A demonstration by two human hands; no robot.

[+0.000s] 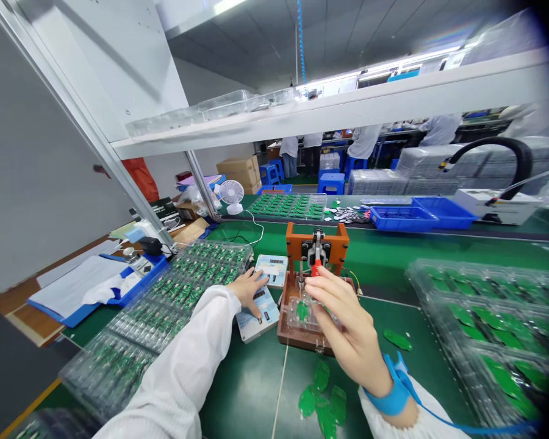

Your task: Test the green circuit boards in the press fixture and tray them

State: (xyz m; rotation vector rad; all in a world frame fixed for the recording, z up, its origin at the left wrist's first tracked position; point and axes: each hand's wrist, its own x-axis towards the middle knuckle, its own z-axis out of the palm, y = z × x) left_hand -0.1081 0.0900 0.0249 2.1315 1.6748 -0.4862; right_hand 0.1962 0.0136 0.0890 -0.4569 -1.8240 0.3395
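Observation:
My left hand (247, 289) lies with fingers spread on two white control boxes with small displays; the nearer box (259, 314) is under my fingers and the farther box (273, 266) is beside them. My right hand (345, 317) is curled at the red handle (317, 266) of a toggle clamp, its fingers covering the lower part. The clamp is mounted on an orange test fixture (294, 244) with a brown base. Under the clamp, a green circuit board (302, 310) sits in a clear holder, partly behind my hand. A blue wrist strap (392, 390) circles my right wrist.
Several loose green boards (321, 402) lie in front of the fixture, and one board (398, 339) lies to its right. Clear trays of boards stand at left (165, 305) and right (466, 360). Behind are a small fan (232, 194), blue bins (402, 218) and a shelf (274, 125).

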